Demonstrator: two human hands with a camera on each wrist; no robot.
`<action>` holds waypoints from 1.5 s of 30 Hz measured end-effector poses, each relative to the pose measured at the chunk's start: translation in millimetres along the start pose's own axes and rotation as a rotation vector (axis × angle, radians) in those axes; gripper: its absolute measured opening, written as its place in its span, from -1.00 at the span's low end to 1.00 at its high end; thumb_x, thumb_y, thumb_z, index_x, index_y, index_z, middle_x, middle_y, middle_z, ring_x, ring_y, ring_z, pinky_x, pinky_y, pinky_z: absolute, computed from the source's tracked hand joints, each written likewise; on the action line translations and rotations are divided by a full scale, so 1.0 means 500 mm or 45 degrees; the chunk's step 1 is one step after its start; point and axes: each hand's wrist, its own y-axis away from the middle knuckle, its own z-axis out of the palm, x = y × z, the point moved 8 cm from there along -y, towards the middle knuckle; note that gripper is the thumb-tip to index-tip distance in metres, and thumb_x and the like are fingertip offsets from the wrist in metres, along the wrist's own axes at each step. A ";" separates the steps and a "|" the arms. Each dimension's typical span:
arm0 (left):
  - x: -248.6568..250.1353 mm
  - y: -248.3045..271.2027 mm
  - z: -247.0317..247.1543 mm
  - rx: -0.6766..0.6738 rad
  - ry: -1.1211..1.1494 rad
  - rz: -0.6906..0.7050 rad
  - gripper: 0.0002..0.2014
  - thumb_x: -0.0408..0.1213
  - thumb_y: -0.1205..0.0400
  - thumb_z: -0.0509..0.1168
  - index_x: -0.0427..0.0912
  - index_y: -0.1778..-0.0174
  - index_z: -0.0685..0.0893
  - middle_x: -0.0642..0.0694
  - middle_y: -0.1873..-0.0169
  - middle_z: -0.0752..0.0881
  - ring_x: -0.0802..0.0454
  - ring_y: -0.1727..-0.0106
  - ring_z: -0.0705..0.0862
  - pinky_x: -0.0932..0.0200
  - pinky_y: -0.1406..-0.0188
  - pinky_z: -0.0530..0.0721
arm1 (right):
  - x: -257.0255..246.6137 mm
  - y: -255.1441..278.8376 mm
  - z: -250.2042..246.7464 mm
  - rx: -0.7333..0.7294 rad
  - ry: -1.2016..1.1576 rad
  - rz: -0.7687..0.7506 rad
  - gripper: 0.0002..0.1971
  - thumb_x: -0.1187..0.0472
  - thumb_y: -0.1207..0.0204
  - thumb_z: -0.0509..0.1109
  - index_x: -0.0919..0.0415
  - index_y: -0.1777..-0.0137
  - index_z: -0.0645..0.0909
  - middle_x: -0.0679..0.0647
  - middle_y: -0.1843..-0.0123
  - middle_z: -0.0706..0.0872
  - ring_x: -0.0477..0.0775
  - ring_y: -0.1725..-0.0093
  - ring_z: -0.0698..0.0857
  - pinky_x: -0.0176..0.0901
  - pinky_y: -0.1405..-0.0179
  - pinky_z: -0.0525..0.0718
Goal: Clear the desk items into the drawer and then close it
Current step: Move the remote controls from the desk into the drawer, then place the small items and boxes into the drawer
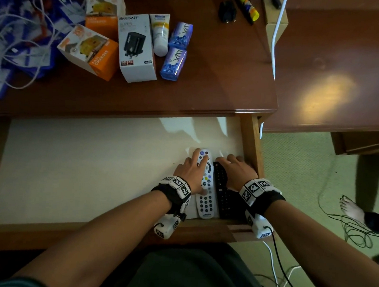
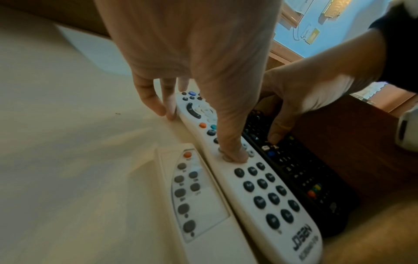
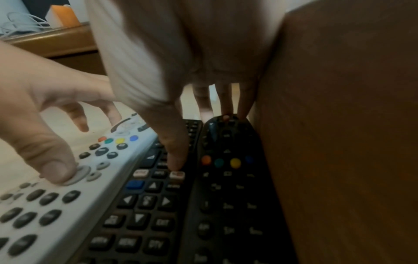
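Two white remotes (image 2: 267, 192), two black remotes (image 3: 147, 214), three charger boxes (image 1: 136, 49), two purple soap packs (image 1: 173, 63), one cream tube (image 1: 160, 34)

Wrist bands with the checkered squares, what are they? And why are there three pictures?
Those bands hold little cameras on a person's wrists; another camera sits on the head. The big picture looks down from the head; the other two look along each hand. In an open drawer four remotes lie side by side: a small white remote, a long white remote, a flat black remote and a rounded black remote. The left hand presses its thumb on the long white one, the right hand on the flat black one.
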 end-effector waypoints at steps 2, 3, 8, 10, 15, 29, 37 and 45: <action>0.001 0.000 -0.003 0.004 -0.005 0.002 0.15 0.15 -0.34 0.54 -0.08 -0.66 -0.08 -0.17 -0.62 -0.20 -0.27 -0.44 0.34 -0.15 -0.24 0.56 | 0.003 0.001 0.002 -0.019 -0.015 0.031 -0.30 0.27 -0.31 0.45 -0.01 -0.45 0.29 0.07 -0.36 0.46 0.21 -0.37 0.43 0.10 -0.22 0.56; 0.001 0.000 -0.004 0.007 -0.008 0.005 0.15 0.15 -0.34 0.54 -0.09 -0.66 -0.07 -0.16 -0.62 -0.19 -0.26 -0.44 0.35 -0.14 -0.23 0.56 | 0.004 0.000 0.003 -0.030 -0.023 0.043 -0.29 0.27 -0.31 0.46 0.01 -0.45 0.28 0.08 -0.37 0.45 0.20 -0.38 0.42 0.10 -0.24 0.57; 0.003 0.000 -0.007 -0.001 -0.022 0.031 0.16 0.15 -0.34 0.54 -0.08 -0.66 -0.09 -0.15 -0.64 -0.23 -0.26 -0.44 0.36 -0.15 -0.24 0.56 | 0.003 0.001 0.001 -0.065 -0.062 0.083 -0.33 0.28 -0.30 0.45 0.05 -0.42 0.31 0.11 -0.37 0.42 0.21 -0.40 0.39 0.11 -0.25 0.57; 0.003 0.001 -0.007 -0.005 -0.027 0.028 0.16 0.15 -0.35 0.53 -0.07 -0.67 -0.10 -0.16 -0.64 -0.24 -0.27 -0.45 0.35 -0.15 -0.26 0.55 | 0.003 0.001 0.000 -0.072 -0.072 0.094 -0.35 0.26 -0.32 0.44 0.05 -0.41 0.32 0.12 -0.37 0.42 0.22 -0.41 0.40 0.13 -0.26 0.55; 0.001 0.002 -0.011 -0.023 0.019 0.017 0.14 0.17 -0.36 0.52 -0.04 -0.67 -0.09 -0.13 -0.65 -0.24 -0.28 -0.46 0.34 -0.17 -0.29 0.53 | 0.004 -0.001 -0.015 -0.071 -0.100 0.106 -0.33 0.24 -0.35 0.42 0.10 -0.48 0.31 0.15 -0.42 0.42 0.20 -0.48 0.35 0.14 -0.34 0.51; -0.016 -0.045 -0.459 0.583 0.708 0.124 -0.88 -0.18 -0.57 0.40 -0.08 0.02 0.76 0.04 0.16 0.76 0.17 0.14 0.67 0.35 0.11 0.55 | 0.054 -0.059 -0.421 0.443 -0.613 -0.024 -0.94 0.26 -0.42 0.43 0.17 0.27 0.65 0.13 0.22 0.74 0.19 0.10 0.71 -0.18 0.14 0.53; -0.046 -0.222 -0.674 0.771 0.600 -0.030 -0.80 -0.18 -0.60 0.37 -0.03 -0.13 0.65 0.01 -0.05 0.65 0.06 -0.06 0.64 0.19 0.01 0.60 | 0.154 -0.242 -0.640 0.729 -0.703 0.116 -0.87 0.21 -0.49 0.36 0.24 0.03 0.61 0.26 -0.12 0.70 0.28 -0.14 0.64 -0.19 0.08 0.42; -0.050 -0.389 -0.736 0.671 0.406 -0.179 -0.38 -0.25 -0.57 0.34 0.03 -0.56 0.31 0.00 -0.57 0.19 -0.17 -0.52 0.30 0.04 -0.39 0.41 | 0.186 -0.455 -0.708 0.646 -0.598 0.142 -0.39 0.08 -0.52 0.33 -0.04 -0.57 0.26 0.07 -0.64 0.15 0.21 -0.58 0.23 0.09 -0.52 0.33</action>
